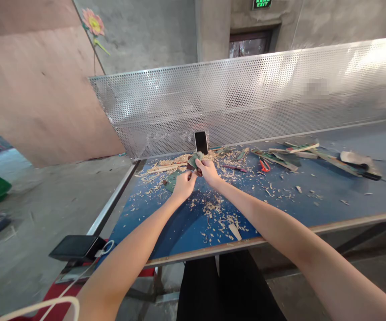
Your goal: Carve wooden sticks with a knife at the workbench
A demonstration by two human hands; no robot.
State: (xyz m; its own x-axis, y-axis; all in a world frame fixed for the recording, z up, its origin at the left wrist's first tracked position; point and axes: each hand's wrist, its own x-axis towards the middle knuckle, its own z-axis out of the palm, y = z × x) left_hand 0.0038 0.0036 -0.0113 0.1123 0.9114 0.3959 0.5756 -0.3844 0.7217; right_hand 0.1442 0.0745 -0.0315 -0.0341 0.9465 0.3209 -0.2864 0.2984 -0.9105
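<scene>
**Both hands meet at a small green-and-brown piece above a shaving-strewn blue tabletop**

The right hand (209, 173) is closed on a small green-and-brown piece (196, 160), its thumb along the upper part. The left hand (184, 186) is closed, thumb against fingers, at the lower edge of that piece; what exactly it pinches is too small to tell. The piece is above the far left part of the blue tabletop (182, 234), in front of an upright phone (201, 142) at the base of a perforated metal screen (186, 102).

A flat green scrap (172, 180) lies on the tabletop just beside the left hand. Pale shavings (213, 207) are scattered around and below both hands, denser near the phone. One pale wedge-shaped offcut (235, 232) lies near the front edge.

To the right of the hands, a dark purplish rod (234, 168) lies flat, then a red-handled tool (264, 165) beside a loose pile of green and pale strips (281, 160). Farther right rests a pale rounded object (356, 159), with a black handle (371, 176) near it.

A black box-shaped device (78, 248) with a white cable (107, 246) is at the near left corner.
</scene>
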